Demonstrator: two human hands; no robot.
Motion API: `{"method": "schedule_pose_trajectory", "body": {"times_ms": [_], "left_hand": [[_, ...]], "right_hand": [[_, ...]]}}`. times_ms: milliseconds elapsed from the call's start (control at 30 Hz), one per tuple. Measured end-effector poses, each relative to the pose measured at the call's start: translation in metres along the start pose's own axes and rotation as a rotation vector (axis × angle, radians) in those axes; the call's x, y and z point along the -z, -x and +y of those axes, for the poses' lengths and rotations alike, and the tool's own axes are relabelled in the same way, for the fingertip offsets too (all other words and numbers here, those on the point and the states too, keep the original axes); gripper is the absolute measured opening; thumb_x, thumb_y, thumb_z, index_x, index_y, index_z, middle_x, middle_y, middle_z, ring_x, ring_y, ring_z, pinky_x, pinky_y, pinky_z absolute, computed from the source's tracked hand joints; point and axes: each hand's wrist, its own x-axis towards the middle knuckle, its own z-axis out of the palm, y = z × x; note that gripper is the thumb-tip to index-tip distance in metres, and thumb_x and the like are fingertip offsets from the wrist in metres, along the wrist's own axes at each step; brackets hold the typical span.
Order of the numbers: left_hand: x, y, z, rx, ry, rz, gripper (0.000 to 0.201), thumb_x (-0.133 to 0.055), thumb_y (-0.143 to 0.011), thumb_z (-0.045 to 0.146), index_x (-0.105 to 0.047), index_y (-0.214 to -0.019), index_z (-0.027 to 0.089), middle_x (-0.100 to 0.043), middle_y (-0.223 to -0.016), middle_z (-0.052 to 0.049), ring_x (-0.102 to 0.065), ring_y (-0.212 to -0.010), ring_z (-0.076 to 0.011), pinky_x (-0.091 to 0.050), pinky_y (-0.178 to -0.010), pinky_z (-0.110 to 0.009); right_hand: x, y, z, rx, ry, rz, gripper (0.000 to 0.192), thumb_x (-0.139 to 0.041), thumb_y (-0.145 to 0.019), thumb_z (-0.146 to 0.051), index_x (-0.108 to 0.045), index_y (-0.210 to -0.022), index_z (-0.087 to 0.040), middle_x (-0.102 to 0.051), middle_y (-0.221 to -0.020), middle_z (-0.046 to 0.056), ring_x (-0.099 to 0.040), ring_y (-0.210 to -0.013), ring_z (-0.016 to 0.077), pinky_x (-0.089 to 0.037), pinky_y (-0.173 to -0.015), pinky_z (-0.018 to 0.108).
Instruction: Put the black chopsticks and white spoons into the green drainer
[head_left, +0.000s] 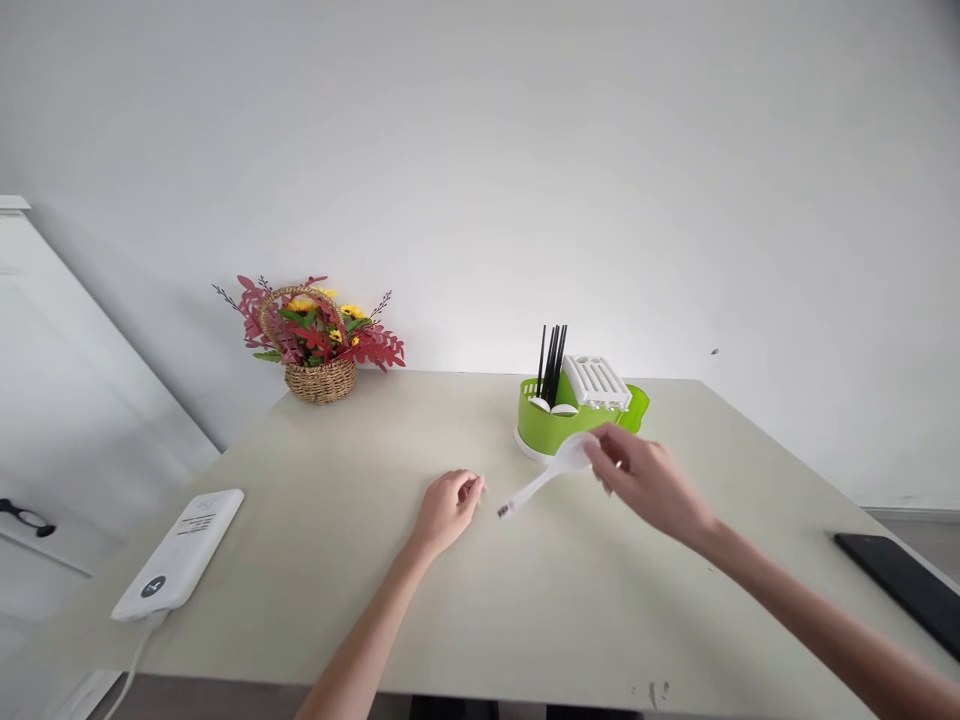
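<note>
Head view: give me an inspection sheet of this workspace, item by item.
Surface: pale table, a few dark specks near the front edge.
Job's things: white spoon, held by its bowl end, handle pointing down-left above the table; green holder behind it with black sticks and a white rack.
Clutter: flower basket at the back left; white power bank at the left edge; black slab at the right edge.
Grips: right hand pinches the spoon; left hand loosely curled, resting on the table, holding nothing.
Cables: white cable runs off the power bank.
Surroundings: plain white wall; white door at left.
</note>
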Motion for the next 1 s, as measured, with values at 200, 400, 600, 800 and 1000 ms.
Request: {"method": "schedule_pose_trajectory", "body": {"times_ms": [200, 400, 600, 800, 1000], "left_hand": [[-0.001, 0.002, -0.004, -0.030, 0.011, 0.008, 0.038, -0.046, -0.104, 0.044, -0.069, -0.083, 0.022, -0.071, -0.076, -0.001, -0.063, -0.070, -0.0165, -0.045, -0.070, -0.027], [-0.004, 0.003, -0.007, -0.069, -0.017, 0.016, 0.037, -0.046, -0.104, 0.042, -0.068, -0.083, 0.022, -0.070, -0.075, -0.002, -0.063, -0.071, -0.0171, -0.045, -0.070, -0.027], [-0.004, 0.005, -0.006, -0.086, -0.037, 0.012, 0.034, -0.047, -0.103, 0.038, -0.069, -0.083, 0.022, -0.071, -0.077, -0.002, -0.062, -0.072, -0.0176, -0.045, -0.073, -0.028], [-0.004, 0.007, -0.005, -0.089, -0.040, 0.012, 0.031, -0.048, -0.102, 0.032, -0.069, -0.081, 0.022, -0.071, -0.077, -0.002, -0.061, -0.072, -0.0172, -0.043, -0.072, -0.029], [-0.008, 0.008, -0.007, -0.102, -0.045, 0.018, 0.028, -0.050, -0.102, 0.028, -0.069, -0.081, 0.022, -0.072, -0.078, -0.001, -0.061, -0.073, -0.0168, -0.043, -0.075, -0.029]], "right_hand": [[0.061, -0.046, -0.045, 0.132, 0.274, 0.503, 0.020, -0.054, -0.094, -0.041, -0.063, -0.090, -0.024, -0.068, -0.071, 0.000, -0.057, -0.054, 0.0144, -0.041, -0.059, 0.029], [0.059, -0.094, -0.047, 0.228, 0.610, 0.530, 0.022, -0.048, -0.098, -0.038, -0.064, -0.101, -0.023, -0.074, -0.083, 0.004, -0.058, -0.059, 0.0163, -0.032, -0.059, 0.029], [0.021, -0.113, -0.045, 0.246, 0.854, 0.267, 0.032, -0.037, -0.104, -0.035, -0.066, -0.106, -0.021, -0.076, -0.092, 0.005, -0.060, -0.064, 0.0172, -0.025, -0.057, 0.029], [-0.009, -0.127, -0.040, 0.237, 0.943, 0.100, 0.035, -0.032, -0.106, -0.034, -0.063, -0.098, -0.020, -0.075, -0.088, 0.007, -0.062, -0.066, 0.0180, -0.022, -0.058, 0.030], [-0.029, -0.130, -0.042, 0.219, 0.976, -0.031, 0.031, -0.035, -0.104, -0.032, -0.064, -0.102, -0.021, -0.075, -0.091, 0.010, -0.064, -0.069, 0.0205, -0.025, -0.061, 0.030]]}}
